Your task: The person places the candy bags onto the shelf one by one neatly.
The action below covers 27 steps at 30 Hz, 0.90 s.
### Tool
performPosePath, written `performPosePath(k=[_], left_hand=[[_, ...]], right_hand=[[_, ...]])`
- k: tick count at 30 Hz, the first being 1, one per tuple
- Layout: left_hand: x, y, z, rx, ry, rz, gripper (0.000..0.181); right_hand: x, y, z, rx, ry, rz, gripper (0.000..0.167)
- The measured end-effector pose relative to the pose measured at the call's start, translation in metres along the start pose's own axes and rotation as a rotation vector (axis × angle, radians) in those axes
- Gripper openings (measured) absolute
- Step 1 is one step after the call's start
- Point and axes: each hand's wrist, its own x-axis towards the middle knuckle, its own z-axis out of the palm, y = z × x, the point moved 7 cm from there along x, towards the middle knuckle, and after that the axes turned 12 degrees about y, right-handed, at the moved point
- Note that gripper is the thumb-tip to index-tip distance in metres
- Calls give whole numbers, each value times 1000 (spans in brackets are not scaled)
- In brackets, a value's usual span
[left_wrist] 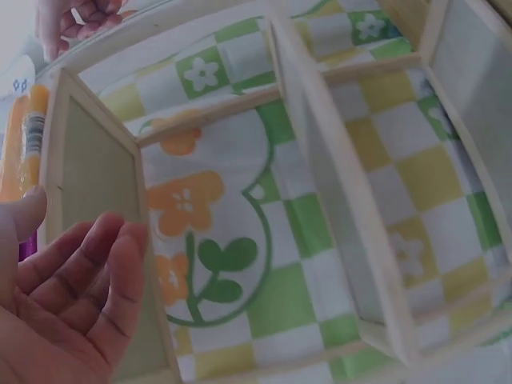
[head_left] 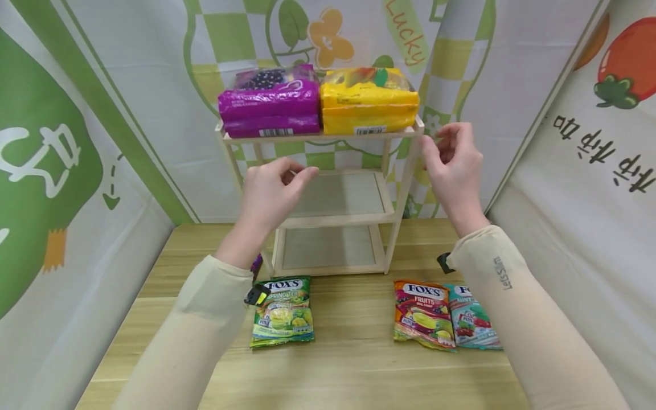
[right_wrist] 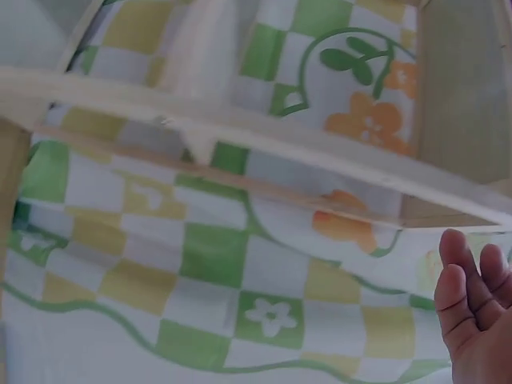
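"Reading outward from the near edge, what comes first, and how are the hands set?"

"Three candy bags lie on the table [head_left: 353,370]: a green bag [head_left: 283,319] at left, an orange bag [head_left: 424,313] and a teal bag [head_left: 474,319] side by side at right. Beyond them, the left hand [head_left: 274,191], in front of the rack [head_left: 340,219], and the right hand [head_left: 458,168], near its upper right corner, are loosely curled, thumbs apart from fingers; neither has hold of anything. Farther back, a purple bag [head_left: 271,108] and a yellow bag [head_left: 369,105] sit close together on the top shelf [head_left: 318,137]."

"How is the work best done?"

"Judging by the layout, a front bag is best taken by both sides and lifted level; straightening the top pair calls for light pressure from both ends, since the rack looks slight and could shift."

"What escapes view?"

"The right sleeve [head_left: 492,262] covers part of the teal bag; beside the left wrist, only a purple sliver [head_left: 256,263] shows. The right wrist view cuts off the thumb. Whether the top bags touch is unclear."
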Motion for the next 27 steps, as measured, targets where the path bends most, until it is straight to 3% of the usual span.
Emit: performPosePath(k=[7, 15, 22, 27], left_hand=[[-24, -39, -8, 71, -155, -98, 41], [-45, -81, -18, 128, -204, -172, 46], [-61, -127, -25, 167, -246, -261, 48], [-75, -160, -27, 195, -277, -317, 51]], right_hand=[[-13, 21, 7, -139, -106, -61, 38], [-26, 25, 17, -164, -207, -178, 29], [-29, 31, 20, -152, -279, -143, 33], [-30, 41, 23, -154, -371, -37, 36]])
